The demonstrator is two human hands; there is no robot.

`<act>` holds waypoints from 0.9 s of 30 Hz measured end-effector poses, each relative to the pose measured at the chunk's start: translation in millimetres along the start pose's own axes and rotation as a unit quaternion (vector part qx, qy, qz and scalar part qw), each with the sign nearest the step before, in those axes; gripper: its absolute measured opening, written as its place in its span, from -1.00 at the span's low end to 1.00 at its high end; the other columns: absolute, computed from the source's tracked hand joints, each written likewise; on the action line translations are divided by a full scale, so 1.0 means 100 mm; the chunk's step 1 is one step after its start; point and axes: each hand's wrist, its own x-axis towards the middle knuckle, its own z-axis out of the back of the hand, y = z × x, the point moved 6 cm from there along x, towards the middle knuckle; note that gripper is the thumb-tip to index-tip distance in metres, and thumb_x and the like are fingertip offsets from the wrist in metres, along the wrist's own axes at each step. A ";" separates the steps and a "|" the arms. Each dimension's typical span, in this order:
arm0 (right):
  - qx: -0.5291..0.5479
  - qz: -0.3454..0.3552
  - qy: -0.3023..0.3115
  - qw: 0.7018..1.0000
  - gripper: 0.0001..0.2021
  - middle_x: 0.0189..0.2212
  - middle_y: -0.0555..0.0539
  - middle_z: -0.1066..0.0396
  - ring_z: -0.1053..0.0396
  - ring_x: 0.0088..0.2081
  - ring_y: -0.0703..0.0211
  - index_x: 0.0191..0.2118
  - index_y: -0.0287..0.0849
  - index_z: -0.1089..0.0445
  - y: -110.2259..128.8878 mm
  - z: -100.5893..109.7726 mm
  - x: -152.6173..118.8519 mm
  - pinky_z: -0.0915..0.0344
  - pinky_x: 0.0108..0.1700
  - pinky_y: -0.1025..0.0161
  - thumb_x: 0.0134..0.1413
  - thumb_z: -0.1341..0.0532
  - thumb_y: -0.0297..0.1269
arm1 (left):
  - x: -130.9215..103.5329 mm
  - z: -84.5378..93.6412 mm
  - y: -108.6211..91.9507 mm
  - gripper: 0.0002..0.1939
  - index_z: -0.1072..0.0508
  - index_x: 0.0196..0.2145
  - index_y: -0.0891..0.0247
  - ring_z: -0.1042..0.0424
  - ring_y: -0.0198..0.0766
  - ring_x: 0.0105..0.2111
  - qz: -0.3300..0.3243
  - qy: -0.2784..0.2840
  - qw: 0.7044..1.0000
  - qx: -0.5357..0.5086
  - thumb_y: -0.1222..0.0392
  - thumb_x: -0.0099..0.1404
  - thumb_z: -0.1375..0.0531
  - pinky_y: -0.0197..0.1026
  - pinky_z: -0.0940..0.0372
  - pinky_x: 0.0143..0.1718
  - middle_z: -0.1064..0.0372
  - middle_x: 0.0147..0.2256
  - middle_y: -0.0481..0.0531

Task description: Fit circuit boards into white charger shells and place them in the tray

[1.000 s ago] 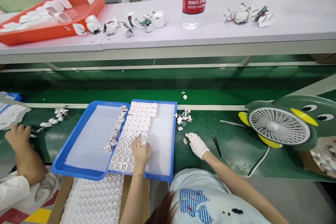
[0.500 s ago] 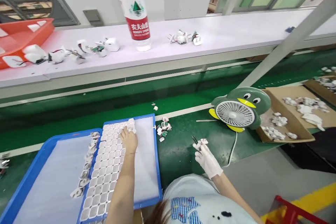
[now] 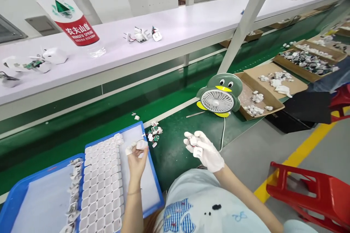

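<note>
My left hand (image 3: 137, 158), with white covers on some fingertips, pinches a white square plastic housing (image 3: 142, 145) above the right part of a blue tray (image 3: 153, 174). Rows of similar white housings (image 3: 102, 182) fill the tray's left part. In a white glove, my right hand (image 3: 207, 152) curls palm up around a small white plastic part with wires (image 3: 194, 146); its fingers partly hide it. Between the hands, a small pile of white parts with green circuit boards (image 3: 154, 133) lies on the green table beside the tray.
A second blue tray (image 3: 35, 180) holds a line of white parts. A penguin-shaped fan (image 3: 218, 94) stands beyond my right hand, near a cardboard box (image 3: 253, 111). On the shelf stands a water bottle (image 3: 73, 25). A red stool (image 3: 308, 189) is at the right.
My left hand has come off the rows of housings and moved toward me, now holding one housing. My right hand has turned palm up. The view has swung to the right.
</note>
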 end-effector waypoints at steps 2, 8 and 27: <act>-0.009 0.000 0.021 1.000 -0.68 -0.04 -0.04 -0.42 -0.43 -0.14 0.16 -0.20 -0.01 -0.33 0.06 -0.08 -0.05 -0.26 -0.48 0.40 -0.09 -0.40 -0.36 | -0.24 -0.18 -0.42 -0.51 -0.22 0.08 0.25 -0.52 -0.16 -0.16 -0.018 0.029 0.999 -0.042 0.04 0.24 -0.18 -0.15 -0.45 -0.17 -0.42 -0.02 0.22; 0.042 -0.034 -0.006 0.999 -0.85 0.09 -0.06 -0.36 -0.37 0.04 0.17 -0.22 -0.07 -0.40 0.09 0.10 -0.02 -0.26 -0.50 0.47 0.07 -0.32 -0.28 | -0.63 -0.33 -1.44 -0.51 -0.35 0.10 0.16 -0.50 -0.12 -0.07 -0.083 0.098 0.968 -0.217 0.21 0.20 -0.28 -0.05 -0.43 -0.02 -0.44 0.01 0.16; -0.217 0.007 0.036 0.975 -0.58 -0.10 -0.11 -0.51 -0.52 -0.26 0.10 -0.08 -0.06 -0.34 0.43 0.07 0.00 -0.46 -0.20 0.10 -0.10 -0.41 -0.31 | -0.90 -0.45 -1.66 -0.53 -0.30 -0.08 0.19 -0.47 -0.35 -0.51 0.078 0.061 0.931 -0.351 0.26 0.06 -0.36 -0.25 -0.47 -0.51 -0.51 -0.20 0.06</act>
